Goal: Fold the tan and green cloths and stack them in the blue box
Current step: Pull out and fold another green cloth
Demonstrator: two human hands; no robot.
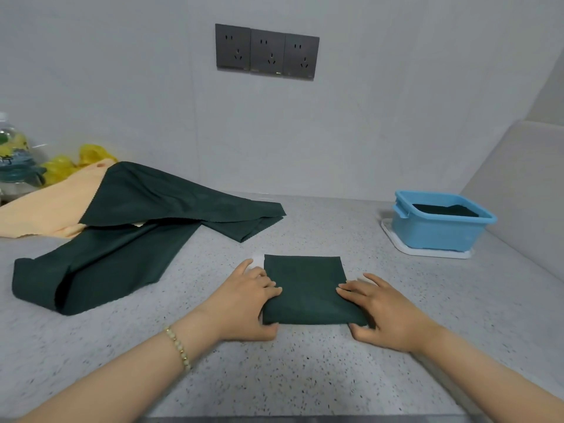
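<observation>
A speckled grey worktop (305,377) was seen stretching to a pale wall on which three dark sockets (267,51) were mounted. Toward the far left, loose green cloths (122,257) were spread unfolded and rumpled, partly overlapping a tan cloth (45,212) that lay flat beneath their upper edge. At the far right, the blue box (436,232) was set on a white tray (427,253), and a dark green layer (442,210) was visible inside it. In the near centre, well apart from the box, a folded green cloth (308,288) was laid flat as a neat rectangle. It was held at both sides: the left hand (244,303) was clamped on its left edge and the right hand (387,312) on its right edge, fingers laid over the top and thumbs hooked at the near corners. A beaded bracelet (178,348) was worn on the left wrist.
</observation>
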